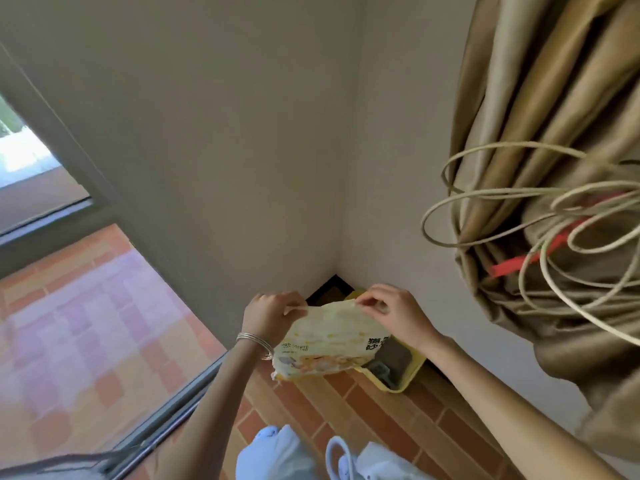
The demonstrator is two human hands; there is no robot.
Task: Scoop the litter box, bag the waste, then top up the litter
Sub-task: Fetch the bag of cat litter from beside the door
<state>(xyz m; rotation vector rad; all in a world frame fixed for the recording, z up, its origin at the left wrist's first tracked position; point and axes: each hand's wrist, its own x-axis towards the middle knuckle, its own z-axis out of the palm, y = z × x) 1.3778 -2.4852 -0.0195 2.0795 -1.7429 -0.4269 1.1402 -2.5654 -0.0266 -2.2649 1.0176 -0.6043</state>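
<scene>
A pale yellow and white litter bag [329, 341] hangs in the air over the corner of the room. My left hand [268, 315] pinches its top edge on the left. My right hand [391, 311] pinches the same edge on the right. Under the bag a yellow litter box [407, 374] sits on the brick-patterned floor against the wall, with grey litter and a grey scoop [379, 370] inside. The bag hides most of the box.
A white plastic bag [287, 452] lies on the floor near my feet. A tan curtain [554, 168] with loops of beige cable [519, 216] hangs at the right. A glass sliding door [86, 306] fills the left. A dark mat [325, 289] lies in the corner.
</scene>
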